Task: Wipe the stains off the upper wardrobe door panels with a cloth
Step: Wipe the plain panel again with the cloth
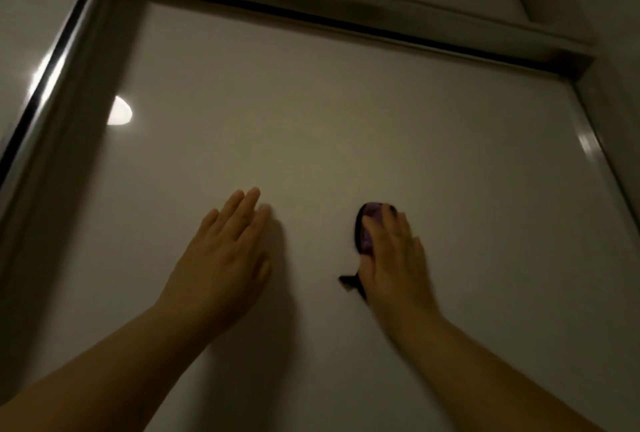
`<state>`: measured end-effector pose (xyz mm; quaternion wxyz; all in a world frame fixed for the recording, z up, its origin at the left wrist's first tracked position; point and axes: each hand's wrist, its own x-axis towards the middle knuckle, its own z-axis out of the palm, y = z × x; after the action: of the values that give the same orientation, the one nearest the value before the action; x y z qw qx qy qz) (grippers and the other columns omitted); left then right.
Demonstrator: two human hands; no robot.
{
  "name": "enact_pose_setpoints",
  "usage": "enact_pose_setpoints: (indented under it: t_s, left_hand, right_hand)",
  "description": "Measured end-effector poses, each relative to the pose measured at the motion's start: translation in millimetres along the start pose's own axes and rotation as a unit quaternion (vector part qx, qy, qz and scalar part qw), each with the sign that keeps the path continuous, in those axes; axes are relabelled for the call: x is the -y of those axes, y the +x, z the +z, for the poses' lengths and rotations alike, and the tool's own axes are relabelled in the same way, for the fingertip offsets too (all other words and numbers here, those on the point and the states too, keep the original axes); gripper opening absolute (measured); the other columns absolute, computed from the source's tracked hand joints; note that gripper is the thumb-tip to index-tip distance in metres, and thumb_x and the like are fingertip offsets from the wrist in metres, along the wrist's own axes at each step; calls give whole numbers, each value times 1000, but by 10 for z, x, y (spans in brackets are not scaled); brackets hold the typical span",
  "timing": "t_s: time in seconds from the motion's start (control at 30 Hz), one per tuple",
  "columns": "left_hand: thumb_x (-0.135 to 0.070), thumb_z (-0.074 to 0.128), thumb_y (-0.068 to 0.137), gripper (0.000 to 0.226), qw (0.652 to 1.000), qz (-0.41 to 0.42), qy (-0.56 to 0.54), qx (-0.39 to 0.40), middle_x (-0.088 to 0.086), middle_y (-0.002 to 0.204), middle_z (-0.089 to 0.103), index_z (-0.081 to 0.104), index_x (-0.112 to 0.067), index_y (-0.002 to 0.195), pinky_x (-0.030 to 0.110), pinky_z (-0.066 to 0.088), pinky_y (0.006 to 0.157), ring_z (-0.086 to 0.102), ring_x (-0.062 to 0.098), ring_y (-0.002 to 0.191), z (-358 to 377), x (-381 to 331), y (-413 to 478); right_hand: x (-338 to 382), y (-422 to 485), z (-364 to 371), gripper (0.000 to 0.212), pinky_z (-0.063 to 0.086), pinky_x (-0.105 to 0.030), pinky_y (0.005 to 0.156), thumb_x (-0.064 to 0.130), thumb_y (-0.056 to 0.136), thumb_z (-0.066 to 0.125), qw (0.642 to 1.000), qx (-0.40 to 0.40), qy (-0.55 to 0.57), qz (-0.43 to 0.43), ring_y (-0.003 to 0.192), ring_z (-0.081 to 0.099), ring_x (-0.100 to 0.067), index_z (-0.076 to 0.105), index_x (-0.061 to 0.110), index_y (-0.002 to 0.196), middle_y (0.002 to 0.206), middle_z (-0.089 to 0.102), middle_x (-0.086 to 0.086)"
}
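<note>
A glossy off-white upper wardrobe door panel (pixel 329 112) fills the view, seen from below. My right hand (pixel 394 255) presses a purple cloth (pixel 367 223) flat against the panel; most of the cloth is hidden under my palm, and a dark corner sticks out below my thumb. My left hand (pixel 225 251) rests flat on the panel to the left of the cloth, fingers together, holding nothing. No stain shows clearly in the dim light.
A metal frame (pixel 346 21) runs along the top of the panel and down its right side (pixel 595 151). Another metal strip (pixel 65 60) on the left separates a neighbouring panel (pixel 31 15). A bright lamp reflection (pixel 119 112) sits on the panel's left part.
</note>
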<state>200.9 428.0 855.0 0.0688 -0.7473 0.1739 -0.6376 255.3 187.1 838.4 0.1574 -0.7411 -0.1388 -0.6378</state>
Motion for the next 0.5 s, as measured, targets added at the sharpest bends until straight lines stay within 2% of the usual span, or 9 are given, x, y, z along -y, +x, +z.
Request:
enact_pose_setpoints:
  t_s: [0.07,0.1,0.23,0.3,0.4,0.5]
  left_hand:
    - [-42,28,84,66,1000,5,1,2,13,149,23,34,-7,140,47,21,105,18,27,137,6,-60,17]
    - [-42,29,83,66,1000,6,5,1,14,149,24,36,-6,139,48,23,105,18,27,136,15,-69,18]
    - [-39,30,83,65,1000,8,-2,-14,16,147,28,39,-4,136,50,26,103,19,25,135,-4,-232,93]
    - [-40,30,84,65,1000,10,-4,-27,14,148,27,38,-6,137,49,27,103,19,25,136,-53,-318,134]
    - [-42,30,85,64,999,12,-9,-40,14,147,29,39,-6,137,48,27,102,22,27,135,-132,-369,142]
    - [-42,30,84,64,999,10,-6,-33,14,147,30,40,-7,137,49,27,102,24,27,135,-153,-318,94]
  right_hand:
    - [105,-258,93,66,22,-51,109,37,78,52,999,-1,-18,-45,138,16,-27,31,23,138,151,28,-10]
    - [175,-376,134,67,24,-48,110,35,76,55,997,4,-19,-77,138,17,-28,32,24,138,151,28,-9]
    - [146,-546,89,67,10,-41,110,32,77,44,980,51,-28,-189,142,12,-20,26,31,142,154,20,1]
    - [-59,-468,6,67,6,-41,111,32,78,42,974,62,-54,-213,142,10,-18,24,32,143,155,18,2]
    - [-415,-334,-180,70,2,-35,110,41,76,36,982,61,-68,-165,141,7,-20,27,26,144,155,14,-1]
    - [-641,-335,-270,70,-1,-37,115,46,79,14,998,50,-39,-23,143,-3,-17,10,27,146,152,-6,5]
